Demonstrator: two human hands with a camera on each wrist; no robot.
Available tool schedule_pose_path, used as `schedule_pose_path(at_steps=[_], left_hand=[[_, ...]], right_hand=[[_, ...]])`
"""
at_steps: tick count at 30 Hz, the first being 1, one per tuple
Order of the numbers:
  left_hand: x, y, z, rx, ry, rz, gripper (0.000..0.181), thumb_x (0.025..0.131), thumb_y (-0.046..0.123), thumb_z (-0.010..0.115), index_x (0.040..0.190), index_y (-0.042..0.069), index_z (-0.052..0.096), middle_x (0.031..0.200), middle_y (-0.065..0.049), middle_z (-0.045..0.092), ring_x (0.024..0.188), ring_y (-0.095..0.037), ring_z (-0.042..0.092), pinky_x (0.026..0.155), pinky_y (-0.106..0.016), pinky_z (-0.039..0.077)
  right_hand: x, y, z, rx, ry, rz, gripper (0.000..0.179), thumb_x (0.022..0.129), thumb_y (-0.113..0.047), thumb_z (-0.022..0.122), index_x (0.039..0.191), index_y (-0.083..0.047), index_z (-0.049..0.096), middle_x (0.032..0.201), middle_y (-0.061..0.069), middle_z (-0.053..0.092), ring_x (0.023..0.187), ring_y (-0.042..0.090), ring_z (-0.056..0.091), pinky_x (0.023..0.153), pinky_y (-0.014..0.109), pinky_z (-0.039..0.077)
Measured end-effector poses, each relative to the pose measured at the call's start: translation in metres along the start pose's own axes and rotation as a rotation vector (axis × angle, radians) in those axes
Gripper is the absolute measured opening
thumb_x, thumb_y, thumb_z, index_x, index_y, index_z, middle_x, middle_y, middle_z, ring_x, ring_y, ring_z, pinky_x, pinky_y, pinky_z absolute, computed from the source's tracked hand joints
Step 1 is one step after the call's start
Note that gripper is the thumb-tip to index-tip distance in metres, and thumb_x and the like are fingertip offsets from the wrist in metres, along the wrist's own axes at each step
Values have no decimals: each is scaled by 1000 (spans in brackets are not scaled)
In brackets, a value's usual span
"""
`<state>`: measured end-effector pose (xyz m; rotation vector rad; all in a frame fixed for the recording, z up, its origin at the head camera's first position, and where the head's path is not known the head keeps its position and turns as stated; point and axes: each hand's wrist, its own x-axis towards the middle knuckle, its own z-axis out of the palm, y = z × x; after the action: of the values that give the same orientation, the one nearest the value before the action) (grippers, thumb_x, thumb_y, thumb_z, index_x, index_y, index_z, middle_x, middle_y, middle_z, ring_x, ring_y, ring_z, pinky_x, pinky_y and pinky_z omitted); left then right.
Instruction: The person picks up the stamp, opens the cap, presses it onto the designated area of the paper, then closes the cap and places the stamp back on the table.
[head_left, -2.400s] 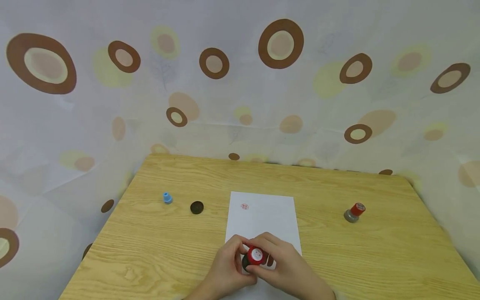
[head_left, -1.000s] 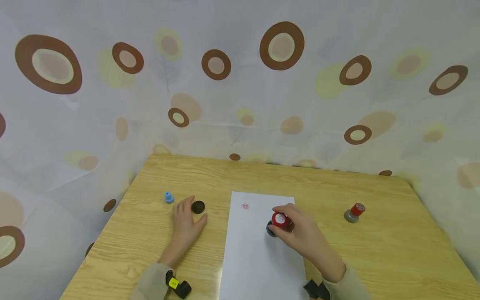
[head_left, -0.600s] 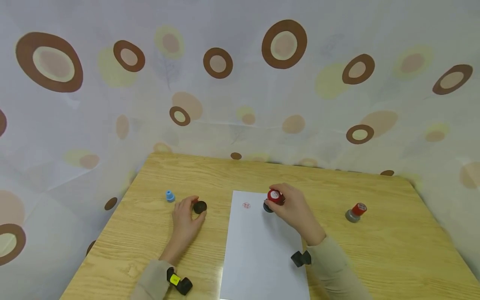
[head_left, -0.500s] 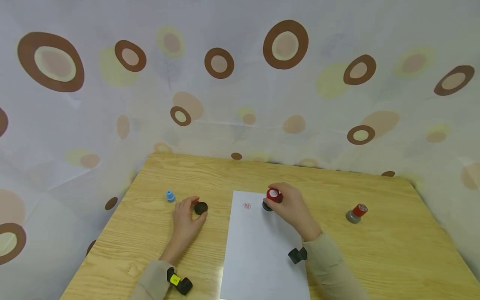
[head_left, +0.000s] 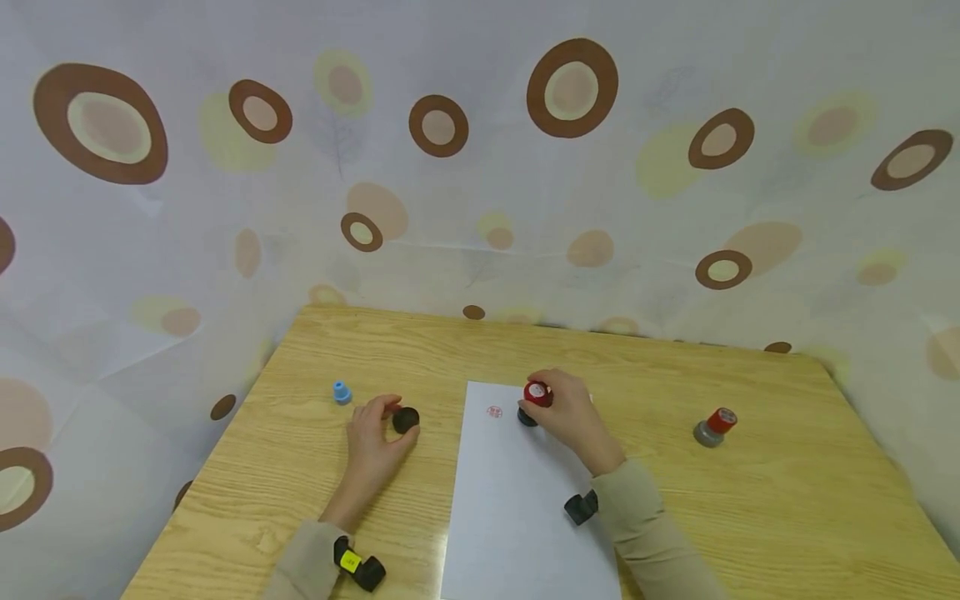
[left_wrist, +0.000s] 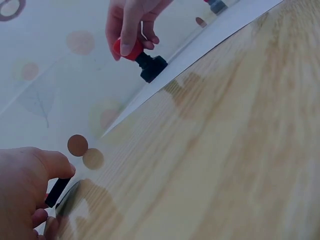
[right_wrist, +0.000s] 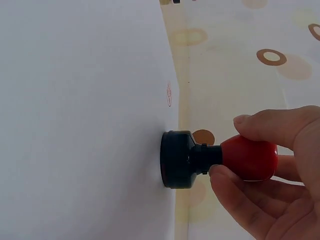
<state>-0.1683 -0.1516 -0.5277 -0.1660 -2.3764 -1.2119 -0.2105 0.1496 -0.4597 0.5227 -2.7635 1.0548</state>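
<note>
My right hand (head_left: 573,418) grips the red knob of a stamp (head_left: 537,394) with a dark, round base. The stamp is over the far part of a white sheet of paper (head_left: 517,517), just right of a small red round imprint (head_left: 494,412). In the right wrist view the stamp's base (right_wrist: 176,160) faces the paper at very close range; whether it touches, I cannot tell. Left of the sheet, my left hand (head_left: 372,437) pinches a round black cap (head_left: 406,420) between thumb and fingers. The left wrist view shows this cap (left_wrist: 58,192) tilted on edge, close to the tabletop.
A second stamp (head_left: 716,427), red on top with a grey base, stands on the wooden table (head_left: 750,508) at the right. Beyond the left hand sits a small light-blue stepped piece (head_left: 342,392). A patterned cloth (head_left: 480,183) hangs behind and beside the table.
The hands, earlier together on the stamp, have separated. My left hand has reached the black cap and taken hold of it. My right hand has carried the stamp up the sheet, then slightly left.
</note>
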Motion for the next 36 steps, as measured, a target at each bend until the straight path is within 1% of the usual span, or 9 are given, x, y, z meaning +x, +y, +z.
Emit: schedule_pose_path(at_steps=[3, 6, 11, 13, 16, 18, 21, 27, 36], left_hand=[[0, -1, 0, 3, 4, 3, 50, 72, 7, 85, 115, 1, 61, 103, -13, 68, 96, -31, 53, 86, -49, 36], [-1, 0, 0, 1, 6, 5, 50, 72, 8, 85, 115, 1, 61, 103, -13, 69, 96, -32, 53, 86, -49, 36], [-2, 1, -1, 5, -9, -13, 48, 74, 10, 84, 115, 2, 61, 104, -13, 68, 96, -31, 53, 87, -49, 36], [-2, 1, -1, 1, -19, -28, 47, 75, 10, 83, 116, 1, 61, 104, -13, 68, 96, -31, 53, 88, -50, 35], [-2, 1, -1, -8, -23, -44, 47, 76, 10, 82, 117, 1, 61, 105, -13, 67, 97, -31, 52, 89, -51, 34], [-2, 1, -1, -14, -23, -47, 47, 76, 11, 83, 117, 1, 62, 105, -12, 67, 97, -31, 53, 89, -51, 33], [-2, 0, -1, -16, -24, -45, 47, 76, 12, 83, 117, 1, 62, 105, -12, 67, 97, -31, 53, 89, -50, 33], [-1, -1, -1, -18, -40, -51, 47, 77, 11, 83, 117, 1, 61, 105, -12, 67, 97, -31, 52, 90, -49, 32], [-2, 0, -1, -17, -43, -45, 47, 77, 11, 83, 118, 2, 61, 107, -12, 67, 98, -31, 52, 91, -50, 33]], right_hand=[[0, 1, 1, -18, -2, -4, 42, 82, -16, 81, 116, 3, 65, 107, 15, 67, 92, 27, 62, 80, 42, 58], [-1, -1, -1, -57, -3, -4, 49, 80, -19, 84, 120, 2, 65, 107, 14, 67, 80, 21, 61, 72, 35, 57], [-3, -8, -11, -128, 25, -14, 57, 77, -27, 86, 125, -4, 65, 108, 10, 66, 65, 12, 54, 58, 28, 47], [-5, -12, -14, -140, 46, -42, 50, 78, -24, 86, 120, -5, 68, 106, 9, 67, 65, 11, 53, 56, 27, 46], [-5, -17, -16, -157, 61, -99, 23, 80, -16, 83, 99, -7, 73, 100, 7, 67, 66, 11, 52, 57, 26, 46], [-5, -20, -16, -159, 65, -125, 10, 81, -9, 81, 85, -8, 72, 95, 6, 66, 67, 14, 53, 58, 27, 47], [-5, -23, -16, -155, 52, -123, 12, 80, -4, 80, 76, -8, 69, 92, 6, 65, 70, 16, 54, 60, 28, 50], [-2, -22, -14, -140, 32, -78, 9, 80, -3, 79, 76, -7, 71, 90, 6, 63, 71, 18, 54, 63, 30, 50], [-1, -19, -12, -163, 86, -147, 23, 79, -7, 83, 66, -11, 65, 77, 1, 58, 64, 14, 50, 59, 28, 47]])
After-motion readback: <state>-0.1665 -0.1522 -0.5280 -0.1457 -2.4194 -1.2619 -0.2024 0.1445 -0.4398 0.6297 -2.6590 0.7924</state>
